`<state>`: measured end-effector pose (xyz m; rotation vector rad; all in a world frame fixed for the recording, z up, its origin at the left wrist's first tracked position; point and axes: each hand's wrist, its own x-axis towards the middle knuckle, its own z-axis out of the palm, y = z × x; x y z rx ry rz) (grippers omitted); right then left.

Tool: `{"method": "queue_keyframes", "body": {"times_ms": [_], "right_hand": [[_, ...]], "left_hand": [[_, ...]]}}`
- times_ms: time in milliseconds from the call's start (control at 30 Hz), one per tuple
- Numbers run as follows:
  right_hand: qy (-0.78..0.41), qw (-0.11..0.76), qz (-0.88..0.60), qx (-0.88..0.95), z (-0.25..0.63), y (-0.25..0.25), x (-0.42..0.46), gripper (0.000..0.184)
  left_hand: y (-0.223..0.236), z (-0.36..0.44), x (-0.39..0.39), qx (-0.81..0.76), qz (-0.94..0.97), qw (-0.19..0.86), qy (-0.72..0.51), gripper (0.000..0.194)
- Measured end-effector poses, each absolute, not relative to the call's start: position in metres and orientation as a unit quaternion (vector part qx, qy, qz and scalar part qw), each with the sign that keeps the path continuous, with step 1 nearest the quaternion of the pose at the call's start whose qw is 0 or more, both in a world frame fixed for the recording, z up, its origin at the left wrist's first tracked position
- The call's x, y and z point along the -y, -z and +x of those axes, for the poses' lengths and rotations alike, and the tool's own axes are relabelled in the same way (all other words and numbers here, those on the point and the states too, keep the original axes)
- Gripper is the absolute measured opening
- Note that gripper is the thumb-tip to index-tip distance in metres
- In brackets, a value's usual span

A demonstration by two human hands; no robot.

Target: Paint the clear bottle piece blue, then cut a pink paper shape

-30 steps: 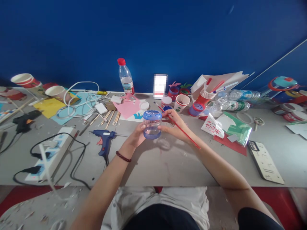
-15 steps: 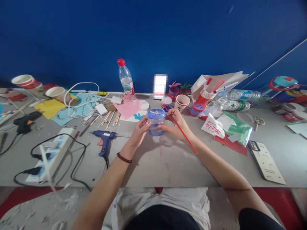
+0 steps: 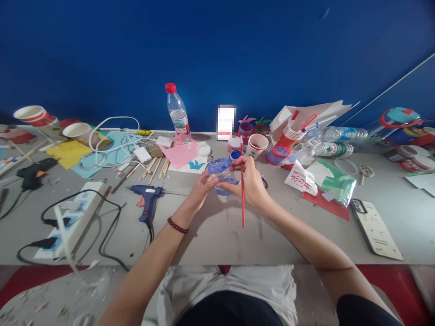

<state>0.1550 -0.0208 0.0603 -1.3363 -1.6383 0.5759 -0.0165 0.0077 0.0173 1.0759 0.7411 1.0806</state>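
Between my two hands is a small clear plastic container [image 3: 219, 166], its top painted blue, bluish at the bottom as well, now tilted. My left hand [image 3: 201, 189] has its fingers closed on the left side of it. My right hand [image 3: 252, 182] grips a red paintbrush [image 3: 243, 206] across its fingers, handle end pointing toward me, while its thumb and fingertips also press the container's right side. Just behind the container stands an open pot of blue paint [image 3: 234, 155]. A paper cup [image 3: 257, 146] is beside that pot.
Left of my hands lies a blue glue gun [image 3: 148, 199], with a power strip [image 3: 73, 222] and cords beyond it. A red-capped bottle [image 3: 177, 113] stands at the back near pink paper [image 3: 181, 151]. On the right are a phone [image 3: 375, 228], a green packet [image 3: 335, 179] and plastic bottles [image 3: 335, 148].
The container has turned and tipped in my hands. The paintbrush has swung from slanting down to the right to nearly upright in view, as my right hand rotated.
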Motion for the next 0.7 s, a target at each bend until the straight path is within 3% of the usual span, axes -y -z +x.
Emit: {"method": "queue_keyframes", "body": {"times_ms": [133,300,500,700], "right_hand": [[-0.231,0.440,-0.560,0.663,0.154,-0.069,0.023,0.058],[-0.240,0.551,-0.489,0.632,0.160,-0.095,0.020,0.032],[-0.286,0.654,-0.396,0.578,0.183,-0.114,0.015,0.036],[-0.349,0.640,-0.397,0.558,0.193,-0.116,0.017,0.032]], "left_hand": [[-0.020,-0.015,-0.007,-0.315,0.452,0.688,-0.472,0.050],[-0.016,-0.015,-0.009,-0.306,0.434,0.700,-0.477,0.053],[-0.015,-0.016,-0.012,-0.326,0.427,0.686,-0.491,0.054],[-0.011,-0.018,-0.015,-0.373,0.428,0.653,-0.501,0.051]]}}
